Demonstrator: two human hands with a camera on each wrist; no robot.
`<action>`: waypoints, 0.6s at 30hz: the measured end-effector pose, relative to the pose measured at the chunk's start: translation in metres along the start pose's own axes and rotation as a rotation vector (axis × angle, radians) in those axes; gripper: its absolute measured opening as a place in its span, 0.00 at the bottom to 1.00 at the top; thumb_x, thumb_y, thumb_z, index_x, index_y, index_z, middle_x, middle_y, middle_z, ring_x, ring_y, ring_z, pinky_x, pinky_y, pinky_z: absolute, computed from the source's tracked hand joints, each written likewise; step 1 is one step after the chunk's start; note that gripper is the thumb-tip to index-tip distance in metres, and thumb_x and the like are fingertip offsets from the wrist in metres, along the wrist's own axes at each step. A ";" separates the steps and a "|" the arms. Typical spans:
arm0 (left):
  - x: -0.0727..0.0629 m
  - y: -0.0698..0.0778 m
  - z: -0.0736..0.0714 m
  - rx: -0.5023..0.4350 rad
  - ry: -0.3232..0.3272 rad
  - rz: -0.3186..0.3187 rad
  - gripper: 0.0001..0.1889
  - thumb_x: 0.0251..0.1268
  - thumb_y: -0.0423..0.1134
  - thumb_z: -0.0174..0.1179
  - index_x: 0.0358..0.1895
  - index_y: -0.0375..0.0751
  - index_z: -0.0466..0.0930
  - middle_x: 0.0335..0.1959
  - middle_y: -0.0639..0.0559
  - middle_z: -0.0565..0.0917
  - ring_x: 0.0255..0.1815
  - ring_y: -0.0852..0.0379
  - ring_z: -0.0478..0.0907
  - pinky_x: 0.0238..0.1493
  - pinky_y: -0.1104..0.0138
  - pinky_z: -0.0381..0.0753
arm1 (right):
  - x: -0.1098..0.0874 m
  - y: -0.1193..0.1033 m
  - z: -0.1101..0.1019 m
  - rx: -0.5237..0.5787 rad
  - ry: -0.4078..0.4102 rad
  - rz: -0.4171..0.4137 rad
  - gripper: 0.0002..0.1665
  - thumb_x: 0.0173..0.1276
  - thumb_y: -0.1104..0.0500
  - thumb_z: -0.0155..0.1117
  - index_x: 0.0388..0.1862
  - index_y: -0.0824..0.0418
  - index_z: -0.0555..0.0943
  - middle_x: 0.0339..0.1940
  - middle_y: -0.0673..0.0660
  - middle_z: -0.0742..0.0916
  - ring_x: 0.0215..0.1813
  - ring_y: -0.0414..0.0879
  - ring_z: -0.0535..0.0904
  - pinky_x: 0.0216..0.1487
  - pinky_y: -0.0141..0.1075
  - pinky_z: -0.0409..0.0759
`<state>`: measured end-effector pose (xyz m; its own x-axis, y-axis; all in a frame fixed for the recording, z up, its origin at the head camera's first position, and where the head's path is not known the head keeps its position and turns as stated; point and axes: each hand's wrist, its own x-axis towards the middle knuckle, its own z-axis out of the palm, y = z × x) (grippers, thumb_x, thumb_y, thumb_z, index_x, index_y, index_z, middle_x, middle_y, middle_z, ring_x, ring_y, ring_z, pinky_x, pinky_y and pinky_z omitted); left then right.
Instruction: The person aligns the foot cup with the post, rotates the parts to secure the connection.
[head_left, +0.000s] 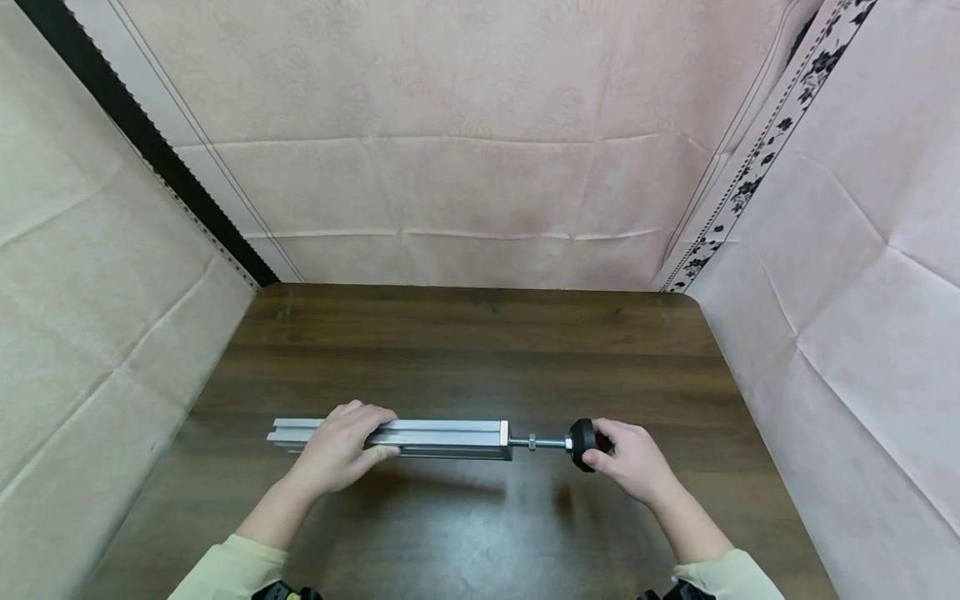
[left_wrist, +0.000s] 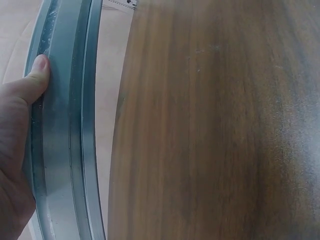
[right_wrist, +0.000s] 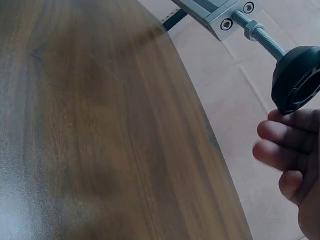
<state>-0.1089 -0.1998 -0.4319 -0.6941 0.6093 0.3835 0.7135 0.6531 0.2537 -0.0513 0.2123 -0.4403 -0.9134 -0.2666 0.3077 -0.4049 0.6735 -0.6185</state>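
A long silver aluminium profile (head_left: 450, 435) with grooved sides lies level across the head view, raised over the table with its shadow beneath. My left hand (head_left: 347, 446) grips it left of its middle; in the left wrist view the thumb lies along a groove of the profile (left_wrist: 60, 125). From the right end plate (right_wrist: 235, 22), fixed with bolts, a threaded rod (head_left: 551, 443) sticks out, carrying a hex nut (right_wrist: 253, 30). At the rod's end sits a round black levelling foot (head_left: 581, 445). My right hand (head_left: 633, 458) pinches this foot at its rim, thumb below and fingers above.
The brown wooden table (head_left: 480, 350) spreads under both hands. Pale creased cloth hangs behind it (head_left: 465, 183) and along the left and right sides, with a black strip (head_left: 165, 142) at left and a floral border (head_left: 765, 158) at right.
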 end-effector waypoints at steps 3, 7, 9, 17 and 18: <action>0.000 0.000 0.000 0.004 -0.001 0.002 0.22 0.46 0.50 0.70 0.44 0.42 0.79 0.39 0.54 0.83 0.39 0.56 0.74 0.45 0.57 0.71 | 0.001 -0.003 -0.001 -0.078 -0.004 0.024 0.37 0.57 0.21 0.42 0.24 0.53 0.75 0.19 0.38 0.72 0.22 0.33 0.67 0.23 0.30 0.66; 0.000 0.000 0.000 0.001 0.000 -0.004 0.22 0.46 0.50 0.70 0.44 0.42 0.79 0.39 0.54 0.83 0.39 0.56 0.74 0.44 0.57 0.72 | 0.001 -0.005 -0.001 -0.137 -0.027 0.060 0.37 0.61 0.24 0.38 0.24 0.53 0.75 0.16 0.37 0.72 0.22 0.33 0.67 0.24 0.32 0.66; 0.000 0.000 0.000 -0.004 0.002 -0.009 0.22 0.46 0.49 0.70 0.44 0.42 0.79 0.39 0.54 0.83 0.39 0.56 0.74 0.43 0.57 0.72 | 0.000 -0.006 -0.001 -0.122 -0.024 0.064 0.35 0.66 0.28 0.38 0.29 0.54 0.78 0.16 0.39 0.74 0.22 0.33 0.69 0.24 0.32 0.67; -0.002 -0.003 0.000 -0.005 0.027 -0.007 0.22 0.46 0.50 0.70 0.43 0.43 0.79 0.39 0.55 0.82 0.38 0.56 0.74 0.42 0.58 0.71 | -0.006 0.006 -0.010 0.061 0.060 -0.064 0.37 0.67 0.35 0.49 0.62 0.61 0.71 0.44 0.55 0.83 0.33 0.38 0.78 0.29 0.32 0.74; -0.001 -0.003 -0.001 -0.006 0.031 -0.008 0.22 0.46 0.50 0.70 0.43 0.43 0.79 0.39 0.55 0.82 0.38 0.56 0.74 0.42 0.58 0.71 | -0.006 0.007 -0.011 0.082 0.044 -0.072 0.41 0.63 0.35 0.54 0.66 0.60 0.67 0.50 0.56 0.81 0.36 0.39 0.78 0.31 0.32 0.74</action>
<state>-0.1102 -0.2030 -0.4328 -0.6964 0.5900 0.4086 0.7087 0.6551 0.2619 -0.0478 0.2265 -0.4385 -0.8797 -0.2804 0.3841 -0.4733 0.5946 -0.6499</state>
